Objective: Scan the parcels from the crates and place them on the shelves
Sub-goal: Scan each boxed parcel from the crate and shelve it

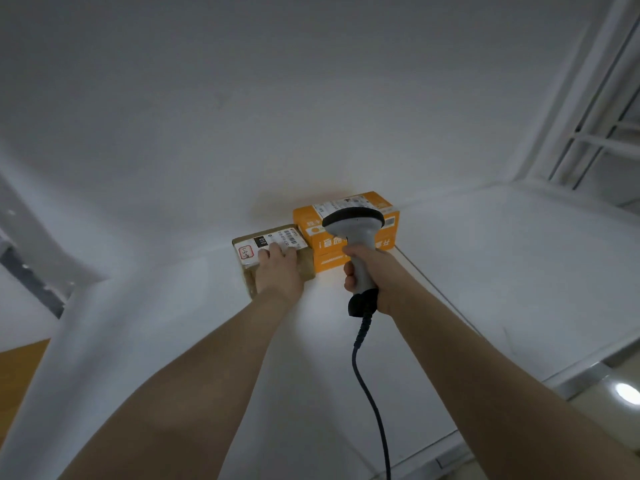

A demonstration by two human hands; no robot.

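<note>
My left hand (278, 268) lies flat on top of the brown box (250, 251). My fingers (277, 252) are straight and close together, and they press on the white label. They are not curled round anything.

My right hand (369, 275) grips the handle of the scanner (353, 225). My fingers wrap all the way round it. The scanner stands upright, and its wide head is up in front of the orange box (329, 261). A dark cord (367, 375) hangs down from the bottom of the handle, between my two arms.

The brown box sits on the white shelf (485, 271), far back by the white wall behind it. The orange box sits on the shelf too, just to the right. The two boxes touch side by side, and the orange one is taller.
</note>
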